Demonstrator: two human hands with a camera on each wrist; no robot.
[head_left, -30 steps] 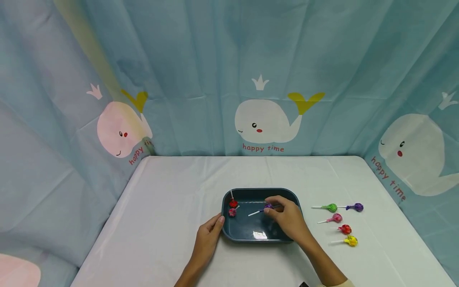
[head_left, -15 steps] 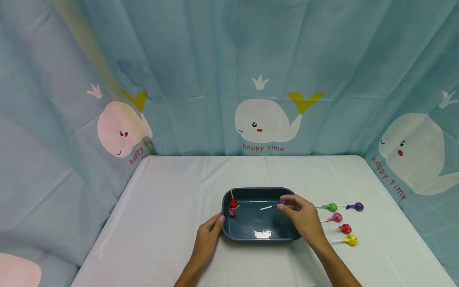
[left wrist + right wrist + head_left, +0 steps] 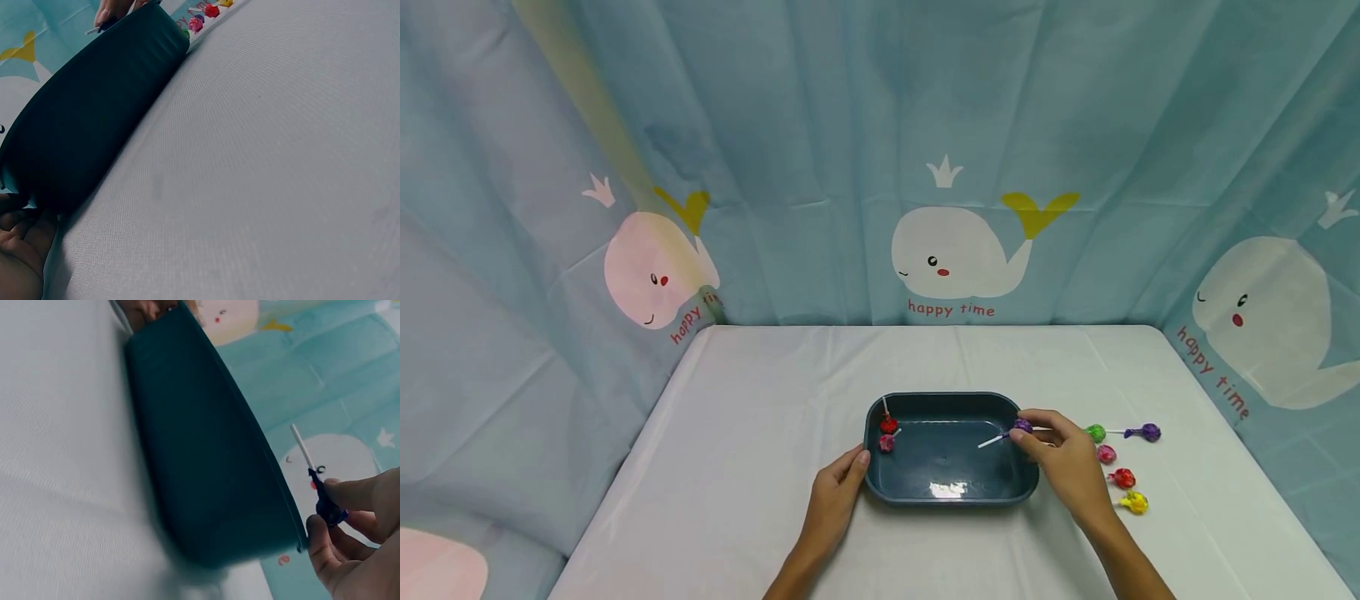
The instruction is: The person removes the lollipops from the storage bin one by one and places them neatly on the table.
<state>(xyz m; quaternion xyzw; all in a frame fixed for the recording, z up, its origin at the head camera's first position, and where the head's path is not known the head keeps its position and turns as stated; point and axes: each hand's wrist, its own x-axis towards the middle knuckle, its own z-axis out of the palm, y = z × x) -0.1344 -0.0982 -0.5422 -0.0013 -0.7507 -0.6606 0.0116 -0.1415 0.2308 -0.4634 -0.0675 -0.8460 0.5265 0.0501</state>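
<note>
My left hand (image 3: pixel 835 496) grips the left end of a dark blue-green tray (image 3: pixel 951 502), thumb at the rim. Over the tray's right rim, my right hand (image 3: pixel 1066 457) pinches a purple lollipop (image 3: pixel 1023 427) by its wrapped head. Its white stick points left over the tray; the right wrist view shows the purple lollipop (image 3: pixel 327 509) between thumb and fingers, above the rim. Inside the tray at the left lie a red lollipop (image 3: pixel 889 425) and a pink lollipop (image 3: pixel 887 443).
Right of the tray on the white table (image 3: pixel 760 392) lie a green lollipop (image 3: pixel 1096 433), another purple lollipop (image 3: pixel 1150 432), and pink (image 3: pixel 1107 454), red (image 3: pixel 1123 478) and yellow (image 3: pixel 1137 502) ones. My right hand partly hides some sticks. A whale-print curtain (image 3: pixel 820 250) stands behind the table.
My right hand has moved right with the purple lollipop, from over the middle of the tray to its right rim. The left hand and tray stay put.
</note>
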